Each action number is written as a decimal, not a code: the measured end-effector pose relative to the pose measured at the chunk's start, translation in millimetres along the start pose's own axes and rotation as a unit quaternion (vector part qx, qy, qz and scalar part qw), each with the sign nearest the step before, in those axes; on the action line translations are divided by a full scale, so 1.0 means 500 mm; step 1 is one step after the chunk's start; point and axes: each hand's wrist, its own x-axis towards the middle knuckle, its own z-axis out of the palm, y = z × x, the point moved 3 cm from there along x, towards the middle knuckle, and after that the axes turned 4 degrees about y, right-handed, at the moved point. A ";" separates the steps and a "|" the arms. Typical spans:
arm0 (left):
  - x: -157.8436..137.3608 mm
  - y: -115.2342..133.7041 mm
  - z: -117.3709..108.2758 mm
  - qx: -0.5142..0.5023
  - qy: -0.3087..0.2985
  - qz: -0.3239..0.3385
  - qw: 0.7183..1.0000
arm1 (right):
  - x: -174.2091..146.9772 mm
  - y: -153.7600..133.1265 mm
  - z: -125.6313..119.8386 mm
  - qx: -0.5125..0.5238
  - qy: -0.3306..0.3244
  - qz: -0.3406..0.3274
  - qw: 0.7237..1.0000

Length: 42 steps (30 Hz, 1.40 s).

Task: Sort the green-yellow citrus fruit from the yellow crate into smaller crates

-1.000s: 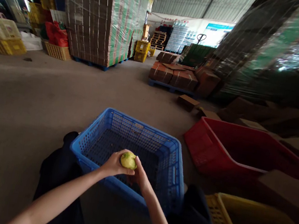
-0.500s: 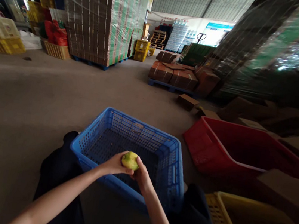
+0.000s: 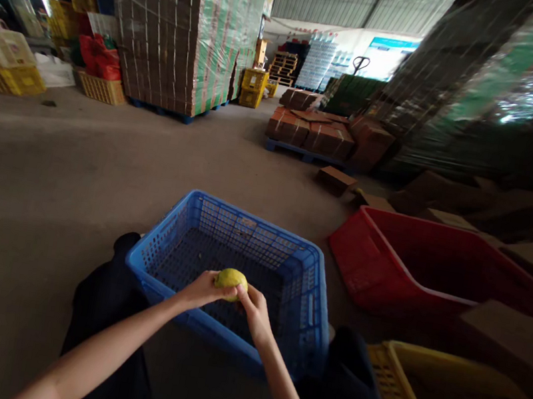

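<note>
A yellow fruit with a greenish tinge, which looks like a lemon (image 3: 231, 279), is held between both my hands above the near side of a blue plastic crate (image 3: 253, 221). My left hand (image 3: 203, 289) grips it from the left, thumb along its near side. From the right, my right hand (image 3: 253, 309) closes on it with the thumb pressed against its lower right. The undersides of the fingers are hidden. The crate has perforated walls and stands on the floor between my dark-clothed legs, its slatted bottom visible beneath my hands.
To the right stand a red bin (image 3: 387, 266) and a yellow crate (image 3: 399, 382), with cardboard pieces (image 3: 518, 334) around them. Ahead, bundled cardboard (image 3: 307, 132) lies on a blue pallet. A tall wrapped stack (image 3: 172, 29) rises at the back left.
The fruit has been turned in my hands: its green patch no longer shows and a yellow side faces up. My right fingers have shifted on it. The crate has stayed in place.
</note>
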 end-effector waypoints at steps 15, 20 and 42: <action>-0.041 0.065 0.012 0.298 0.027 0.167 0.940 | -0.002 0.047 0.017 0.168 -0.147 0.259 0.940; -0.032 0.060 0.007 0.288 0.025 0.146 0.946 | 0.001 0.036 0.014 0.199 -0.077 0.183 0.960; -0.009 0.002 0.006 0.056 -0.015 0.042 0.997 | -0.007 0.005 -0.006 -0.076 0.027 -0.080 0.994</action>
